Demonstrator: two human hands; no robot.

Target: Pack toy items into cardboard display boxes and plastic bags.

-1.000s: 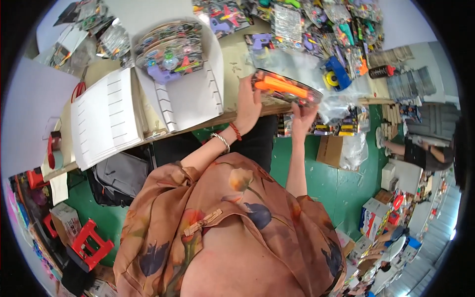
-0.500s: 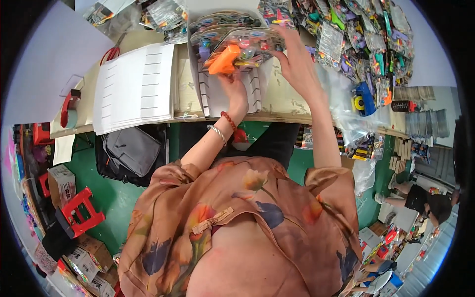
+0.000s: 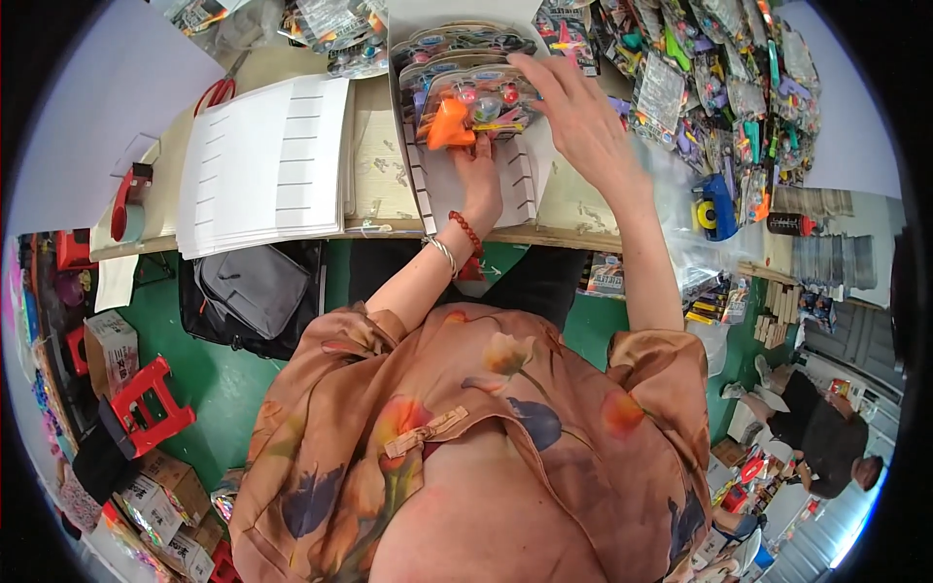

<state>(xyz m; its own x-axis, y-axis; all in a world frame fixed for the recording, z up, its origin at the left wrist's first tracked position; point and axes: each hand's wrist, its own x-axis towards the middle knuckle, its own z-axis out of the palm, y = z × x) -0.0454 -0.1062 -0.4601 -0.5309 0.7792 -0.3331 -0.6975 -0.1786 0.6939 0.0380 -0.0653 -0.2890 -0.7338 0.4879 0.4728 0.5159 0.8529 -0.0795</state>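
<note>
A blister-packed toy (image 3: 486,101) with an orange part and small coloured balls is held at its lower edge by my left hand (image 3: 478,185). The fingers there are closed and partly hidden behind the pack. This pack leans at the front of several similar carded packs (image 3: 457,44) standing in rows inside a white cardboard box (image 3: 412,185). My right hand (image 3: 598,126) is open at the pack's right side, its fingers stretched over the upper right edge. Whether the fingertips press on the pack is hard to make out.
Flat white cardboard sheets (image 3: 255,165) are stacked left of the box. Red-handled scissors (image 3: 216,94) and a red tape dispenser (image 3: 132,199) lie further left. A heap of packed toys (image 3: 700,87) covers the right side, with a blue tape dispenser (image 3: 717,208) before it.
The orange-toy pack has gone from tilted to more upright, settling lower against the other packs in the box. Both hands stay at it; the right fingers now reach across its upper edge.
</note>
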